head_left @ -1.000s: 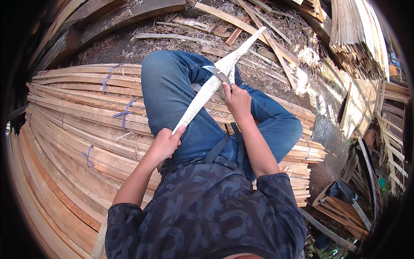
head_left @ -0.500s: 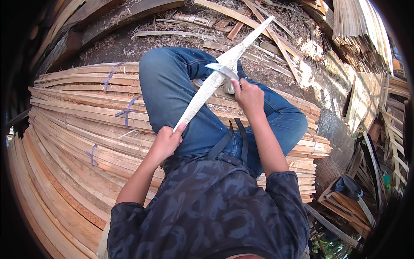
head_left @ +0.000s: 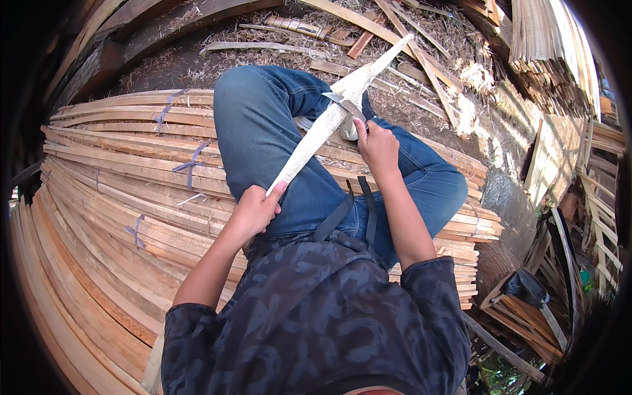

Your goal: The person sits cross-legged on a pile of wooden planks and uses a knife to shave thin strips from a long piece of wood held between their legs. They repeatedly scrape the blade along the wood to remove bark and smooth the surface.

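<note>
A long pale piece of wood [head_left: 304,150], pointed at both ends and broader in the middle, slants across my thighs. My left hand [head_left: 254,212] is closed around its near, lower tip. In my right hand [head_left: 380,148] is a knife with a short curved blade [head_left: 342,104]; my fist hides most of its handle. The blade lies across the wide middle of the wood, seemingly touching it. The wood's far tip points up and to the right, over the ground beyond my legs.
I sit on bundles of sawn wooden strips [head_left: 125,168] tied with purple bands [head_left: 192,166]. Shavings, loose slats [head_left: 424,72] and a sheathed blade [head_left: 299,27] lie on the ground ahead. Stacked thin boards [head_left: 550,39] stand far right; a black bag-like thing [head_left: 525,288] lies at lower right.
The wood's far tip has dropped slightly toward me. The knife blade has turned a little and shifted slightly down and right along the wood. Both hands keep their grip.
</note>
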`<state>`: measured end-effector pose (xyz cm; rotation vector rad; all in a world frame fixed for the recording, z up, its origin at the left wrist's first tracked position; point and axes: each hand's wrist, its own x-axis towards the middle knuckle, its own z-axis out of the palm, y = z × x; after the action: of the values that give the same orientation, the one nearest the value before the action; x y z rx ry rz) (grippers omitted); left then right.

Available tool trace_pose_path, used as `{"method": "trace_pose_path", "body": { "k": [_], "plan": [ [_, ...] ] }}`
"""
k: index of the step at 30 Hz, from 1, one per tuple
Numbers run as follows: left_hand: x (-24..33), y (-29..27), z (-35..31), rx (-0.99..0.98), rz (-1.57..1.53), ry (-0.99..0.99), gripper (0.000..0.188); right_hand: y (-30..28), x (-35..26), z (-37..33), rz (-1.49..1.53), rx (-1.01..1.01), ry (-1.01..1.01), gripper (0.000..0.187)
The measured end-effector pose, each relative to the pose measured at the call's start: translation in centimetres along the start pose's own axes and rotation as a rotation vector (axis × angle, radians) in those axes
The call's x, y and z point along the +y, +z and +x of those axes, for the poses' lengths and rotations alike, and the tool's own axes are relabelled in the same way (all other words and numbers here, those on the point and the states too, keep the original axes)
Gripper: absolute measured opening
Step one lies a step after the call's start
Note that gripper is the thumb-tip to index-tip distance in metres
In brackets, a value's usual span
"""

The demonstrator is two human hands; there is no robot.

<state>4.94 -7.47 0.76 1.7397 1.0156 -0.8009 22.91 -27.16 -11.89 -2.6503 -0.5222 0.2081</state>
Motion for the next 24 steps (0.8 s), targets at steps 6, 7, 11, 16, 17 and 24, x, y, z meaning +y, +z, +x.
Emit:
{"method": "trace_pose_path", "body": {
  "k": [6,7,11,16,17,24],
  "plan": [
    [-1.9,0.1,0.2,0.081,0.014,0.120,0.066,-1.8,-1.9,-0.5,-0.060,0.038,-0.204,0.052],
    [-1.9,0.2,0.2,0.068,0.007,0.095,0.066,-1.4,0.4,0.8,-0.096,0.087,-0.212,0.053],
    [-0.2,0.1,0.0,0.025,0.012,-0.017,0.066,-0.9,-0.1,0.6,-0.049,0.051,-0.061,0.056],
    [-1.7,0.2,0.4,0.083,0.043,0.105,0.065,-2.6,0.6,1.4,1.029,-0.808,0.455,0.063],
    [-2.0,0.2,0.4,0.076,0.050,0.107,0.065,-3.9,0.2,1.3,1.218,-0.887,0.516,0.060],
    [-0.8,0.1,0.0,0.052,-0.010,0.005,0.065,-2.5,-2.8,-1.8,0.187,-0.116,-0.056,0.043]
  ]
}}
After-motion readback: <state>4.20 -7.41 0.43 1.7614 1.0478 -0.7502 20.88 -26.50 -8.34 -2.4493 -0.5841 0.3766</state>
